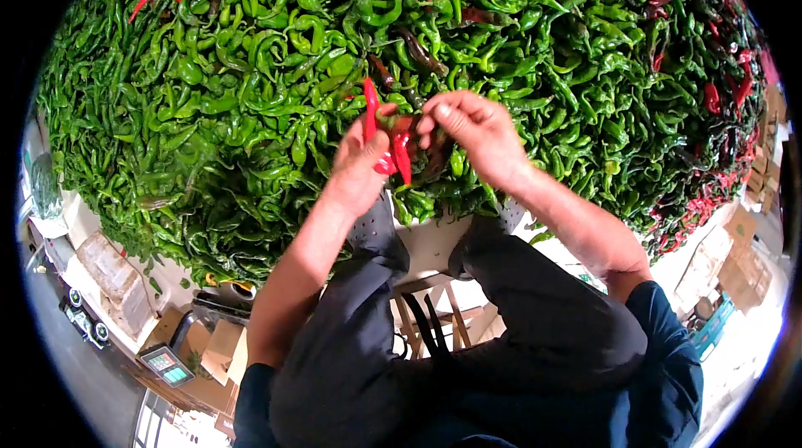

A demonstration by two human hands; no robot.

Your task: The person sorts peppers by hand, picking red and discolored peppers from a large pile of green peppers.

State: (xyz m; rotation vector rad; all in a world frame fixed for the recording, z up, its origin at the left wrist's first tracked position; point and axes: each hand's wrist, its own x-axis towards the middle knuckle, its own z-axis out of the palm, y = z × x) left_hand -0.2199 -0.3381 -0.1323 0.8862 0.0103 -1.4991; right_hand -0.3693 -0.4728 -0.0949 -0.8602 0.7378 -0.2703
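My left hand [359, 166] is closed around a few red peppers, held just above the pile. One long red pepper [371, 107] points up past my thumb, and another red pepper [402, 157] hangs down beside my fingers. My right hand [474, 129] is just to the right of them, thumb and fingers pinched together; anything between the fingertips is too small to make out. Below and beyond both hands spreads a large heap of green peppers [251, 97]. Dark, partly ripened peppers [422, 54] lie in front of my hands.
Red peppers [712, 99] are scattered along the heap's right side. My legs straddle a gap at the heap's near edge, with a wooden stool frame [458, 314] between them. Cardboard boxes [742, 260] stand at right. A lit display screen [167, 364] and a cardboard box [224, 348] are at lower left.
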